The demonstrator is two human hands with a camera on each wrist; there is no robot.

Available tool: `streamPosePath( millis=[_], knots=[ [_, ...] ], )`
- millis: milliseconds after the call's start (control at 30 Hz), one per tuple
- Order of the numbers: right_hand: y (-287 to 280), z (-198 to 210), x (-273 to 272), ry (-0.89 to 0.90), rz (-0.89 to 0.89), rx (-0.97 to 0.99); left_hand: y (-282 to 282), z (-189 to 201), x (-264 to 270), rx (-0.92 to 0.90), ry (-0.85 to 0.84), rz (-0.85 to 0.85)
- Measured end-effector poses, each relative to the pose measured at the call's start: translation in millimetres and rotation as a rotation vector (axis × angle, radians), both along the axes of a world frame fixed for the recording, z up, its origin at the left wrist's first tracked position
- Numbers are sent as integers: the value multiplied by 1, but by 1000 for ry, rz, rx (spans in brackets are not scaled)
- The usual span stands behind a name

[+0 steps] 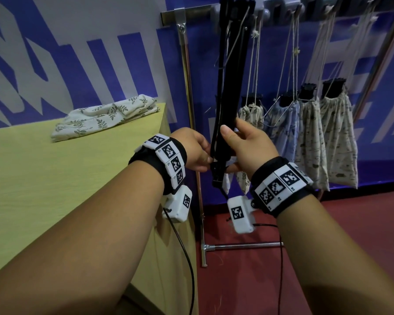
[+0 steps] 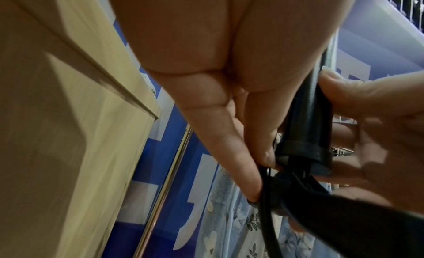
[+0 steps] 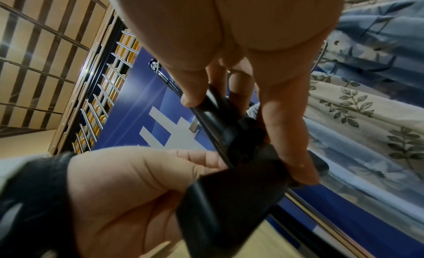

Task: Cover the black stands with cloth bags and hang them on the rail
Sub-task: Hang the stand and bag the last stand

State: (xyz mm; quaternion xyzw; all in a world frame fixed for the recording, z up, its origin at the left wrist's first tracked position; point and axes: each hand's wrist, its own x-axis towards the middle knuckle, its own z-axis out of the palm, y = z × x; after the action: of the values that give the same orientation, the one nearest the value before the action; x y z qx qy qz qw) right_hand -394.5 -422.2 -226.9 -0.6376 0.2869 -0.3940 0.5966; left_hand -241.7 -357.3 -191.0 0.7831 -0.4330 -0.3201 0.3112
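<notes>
From the head view we see the whole black stand (image 1: 225,87): a folded bundle of dark rods, nearly upright, its long axis running from the rail (image 1: 198,12) at the top down to a foot between our wrists, leaning slightly so the lower end sits further left than the top. Only this view shows the cloth bags (image 1: 323,133) hanging by cords further along the rail, each with a black stand end poking out of its gathered mouth, and the folded leaf-print cloth (image 1: 105,117) lying on the yellow-green table (image 1: 55,178) to the left.

The wrist views give us what the head view hides. In the left wrist view our left hand (image 2: 206,98) pinches the stand's lower collar, fingertips (image 2: 266,156) pressed on the black band and a thin black cord beside it. In the right wrist view our right hand (image 3: 252,62) wraps the shaft, thumb on one side and fingers curled round the other, just above the left hand's pinch.

The stand thus lies between both hands, the right gripping higher, the left lower at the foot
</notes>
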Motion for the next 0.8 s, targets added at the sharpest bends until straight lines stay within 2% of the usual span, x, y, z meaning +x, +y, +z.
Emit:
streamPosePath(
  millis=[100, 233, 367, 500, 667, 800],
  knots=[
    [2, -1, 3, 23, -32, -29, 0, -1, 2, -18, 28, 33],
    [5, -2, 6, 35, -81, -48, 1, -1, -5, -36, 164, 114],
    [4, 2, 3, 30, -40, -40, 1, 2, -8, -27, 203, 133],
    [3, -3, 4, 123, -8, -124, 2, 0, -13, 94, 157, 62],
    [9, -25, 16, 321, -39, -103, 4, -9, -13, 291, 159, -30],
    [7, -35, 20, 433, 49, -24, 3, -7, -12, 363, -32, -38]
  ],
)
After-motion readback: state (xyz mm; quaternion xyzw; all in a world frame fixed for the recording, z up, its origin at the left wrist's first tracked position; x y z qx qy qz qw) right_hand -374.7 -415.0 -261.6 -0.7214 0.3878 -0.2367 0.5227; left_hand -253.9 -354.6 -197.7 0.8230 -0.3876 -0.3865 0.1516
